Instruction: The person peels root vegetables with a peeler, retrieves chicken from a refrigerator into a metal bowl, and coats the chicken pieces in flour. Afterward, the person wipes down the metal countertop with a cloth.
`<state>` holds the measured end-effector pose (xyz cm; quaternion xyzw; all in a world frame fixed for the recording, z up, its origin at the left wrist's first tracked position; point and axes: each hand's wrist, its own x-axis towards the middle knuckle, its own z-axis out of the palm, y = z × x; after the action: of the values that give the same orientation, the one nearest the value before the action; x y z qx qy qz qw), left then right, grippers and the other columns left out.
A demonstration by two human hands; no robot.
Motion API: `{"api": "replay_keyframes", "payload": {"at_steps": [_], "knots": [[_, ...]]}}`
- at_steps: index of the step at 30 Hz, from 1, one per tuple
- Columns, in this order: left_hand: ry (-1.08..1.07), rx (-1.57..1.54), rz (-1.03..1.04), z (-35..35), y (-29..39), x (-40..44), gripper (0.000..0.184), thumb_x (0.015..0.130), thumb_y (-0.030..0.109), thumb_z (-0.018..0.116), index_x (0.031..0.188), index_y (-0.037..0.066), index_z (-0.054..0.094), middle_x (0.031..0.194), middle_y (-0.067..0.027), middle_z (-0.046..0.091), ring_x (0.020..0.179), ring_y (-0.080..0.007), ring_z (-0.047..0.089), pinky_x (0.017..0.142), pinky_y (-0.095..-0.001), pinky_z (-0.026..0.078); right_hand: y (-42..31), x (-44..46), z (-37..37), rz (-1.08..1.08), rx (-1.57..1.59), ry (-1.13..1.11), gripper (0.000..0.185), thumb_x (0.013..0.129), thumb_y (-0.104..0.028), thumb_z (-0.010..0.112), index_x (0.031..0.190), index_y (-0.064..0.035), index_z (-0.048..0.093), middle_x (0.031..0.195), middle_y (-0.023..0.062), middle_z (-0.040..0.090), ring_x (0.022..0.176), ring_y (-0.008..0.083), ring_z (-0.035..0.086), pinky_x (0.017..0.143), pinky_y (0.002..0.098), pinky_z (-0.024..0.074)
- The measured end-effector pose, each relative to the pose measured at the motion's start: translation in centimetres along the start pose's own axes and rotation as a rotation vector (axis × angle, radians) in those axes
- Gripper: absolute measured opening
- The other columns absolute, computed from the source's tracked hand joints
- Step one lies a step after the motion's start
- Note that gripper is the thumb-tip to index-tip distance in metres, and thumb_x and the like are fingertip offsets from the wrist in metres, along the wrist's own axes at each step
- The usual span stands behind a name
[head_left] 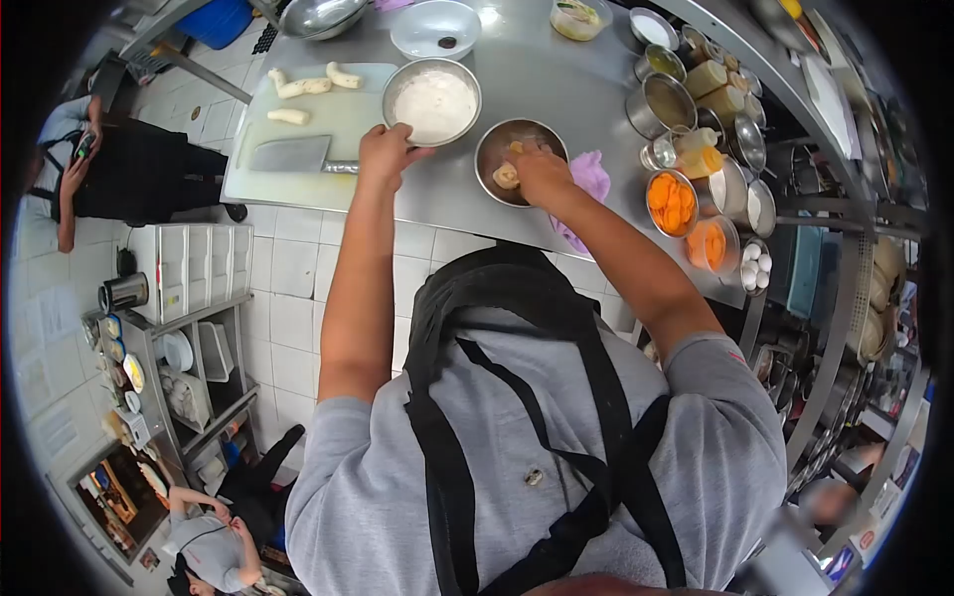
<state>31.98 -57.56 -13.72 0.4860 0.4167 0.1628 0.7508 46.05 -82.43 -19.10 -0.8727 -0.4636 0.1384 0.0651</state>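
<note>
We look through one head-worn camera, facing forward and steeply down along the arms [356, 308]. Our wide, rounded view bends straight edges and goes black at the corners. Nearest us, short of the left hand [384, 159] and the right hand [545, 177], lies the wearer's grey shirt [497, 447]; the hands sit farther off, and the metal counter [566, 89] spreads around and beyond them.

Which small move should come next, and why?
Perhaps the right hand should lift a pale chunk over to the powder bowl: that hand is already inside the chunk bowl, and the left hand holds the powder bowl close by.
</note>
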Motion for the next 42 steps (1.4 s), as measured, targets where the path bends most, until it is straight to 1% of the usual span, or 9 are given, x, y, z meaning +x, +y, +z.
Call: {"api": "replay_keyframes", "payload": {"at_steps": [9, 16, 19, 22, 26, 33, 35, 39, 42], "knots": [[0.205, -0.211, 0.064, 5.5, -9.9, 0.3, 0.028, 0.1, 0.017, 0.064, 0.102, -0.007, 0.051, 0.089, -0.0151, 0.059, 0.069, -0.0212, 0.062, 0.067, -0.039, 0.067, -0.1, 0.0, -0.6, -0.011, 0.31, 0.023, 0.033, 0.089, -0.024, 0.069, 0.121, -0.0136, 0.072, 0.123, 0.0197, 0.07, 0.113, 0.04, 0.068, 0.095, 0.0494, 0.0545], [-0.097, 0.223, 0.002, 6.6, -14.3, -5.8, 0.022, 0.096, 0.013, 0.065, 0.108, -0.002, 0.053, 0.096, -0.0131, 0.062, 0.078, -0.0213, 0.068, 0.063, -0.0353, 0.065, 0.3, 0.6, -1.7, -0.21, 0.167, -0.164, 0.033, 0.081, -0.021, 0.076, 0.111, -0.0088, 0.073, 0.105, 0.0204, 0.074, 0.097, 0.0408, 0.071, 0.084, 0.049, 0.0566], [-0.157, 0.18, -0.016, 6.0, -13.2, -5.7, 0.02, 0.09, 0.003, 0.062, 0.105, -0.001, 0.052, 0.099, -0.0136, 0.062, 0.085, -0.0231, 0.07, 0.063, -0.0351, 0.066, 0.8, 1.9, -0.7, -0.172, 0.403, 0.136, 0.043, 0.076, -0.027, 0.082, 0.113, -0.0076, 0.073, 0.101, 0.019, 0.074, 0.095, 0.0389, 0.072, 0.083, 0.0465, 0.0569], [-0.202, 0.133, -0.064, 5.6, -12.9, -6.6, 0.019, 0.09, -0.001, 0.061, 0.105, -0.004, 0.05, 0.099, -0.0152, 0.063, 0.081, -0.0263, 0.072, 0.064, -0.0387, 0.068, 0.1, 2.7, 2.2, 0.019, 0.613, -0.304, 0.041, 0.071, -0.03, 0.084, 0.106, -0.0094, 0.076, 0.113, 0.0176, 0.071, 0.103, 0.0365, 0.071, 0.091, 0.0436, 0.0563], [-0.181, 0.093, -0.079, 4.2, -13.3, -7.5, 0.017, 0.089, -0.002, 0.059, 0.103, -0.004, 0.049, 0.1, -0.0167, 0.062, 0.081, -0.0271, 0.072, 0.063, -0.0392, 0.068, 0.0, 2.7, 1.8, -0.193, 0.092, -0.008, 0.045, 0.067, -0.029, 0.084, 0.109, -0.0129, 0.076, 0.109, 0.017, 0.069, 0.101, 0.0381, 0.07, 0.093, 0.0444, 0.0555], [-0.167, 0.063, -0.076, 3.8, -13.3, -8.0, 0.015, 0.09, -0.002, 0.057, 0.102, -0.004, 0.049, 0.097, -0.0191, 0.064, 0.077, -0.0288, 0.073, 0.06, -0.0384, 0.068, -0.5, 1.2, 0.9, -0.321, 0.366, -0.02, 0.051, 0.07, -0.027, 0.087, 0.117, -0.0109, 0.075, 0.108, 0.0181, 0.07, 0.106, 0.0367, 0.069, 0.094, 0.0447, 0.0541], [-0.163, 0.109, -0.064, 3.7, -13.7, -7.9, 0.016, 0.092, -0.001, 0.058, 0.105, -0.004, 0.049, 0.095, -0.0168, 0.063, 0.077, -0.0291, 0.073, 0.066, -0.04, 0.069, -0.9, 1.8, 2.4, -0.253, 0.528, -0.276, 0.047, 0.069, -0.026, 0.087, 0.111, -0.0111, 0.074, 0.108, 0.0187, 0.072, 0.1, 0.04, 0.07, 0.092, 0.0473, 0.0558], [-0.136, 0.106, -0.098, 2.9, -12.9, -8.9, 0.015, 0.091, -0.001, 0.06, 0.101, -0.003, 0.048, 0.092, -0.0149, 0.061, 0.074, -0.028, 0.073, 0.065, -0.0387, 0.069, -1.1, 2.1, 0.9, -0.215, 0.133, -0.045, 0.028, 0.08, -0.02, 0.077, 0.106, -0.0083, 0.074, 0.106, 0.0201, 0.073, 0.104, 0.0398, 0.07, 0.087, 0.0481, 0.0556], [-0.091, 0.095, -0.083, 2.2, -13.4, -8.7, 0.016, 0.089, -0.001, 0.061, 0.097, -0.001, 0.047, 0.09, -0.0131, 0.059, 0.073, -0.0271, 0.072, 0.063, -0.0375, 0.069, -2.2, 2.2, -2.9, -0.24, 0.253, -0.179, 0.03, 0.083, -0.013, 0.07, 0.112, -0.0072, 0.072, 0.111, 0.0212, 0.073, 0.106, 0.0412, 0.07, 0.089, 0.0479, 0.0556]]}}
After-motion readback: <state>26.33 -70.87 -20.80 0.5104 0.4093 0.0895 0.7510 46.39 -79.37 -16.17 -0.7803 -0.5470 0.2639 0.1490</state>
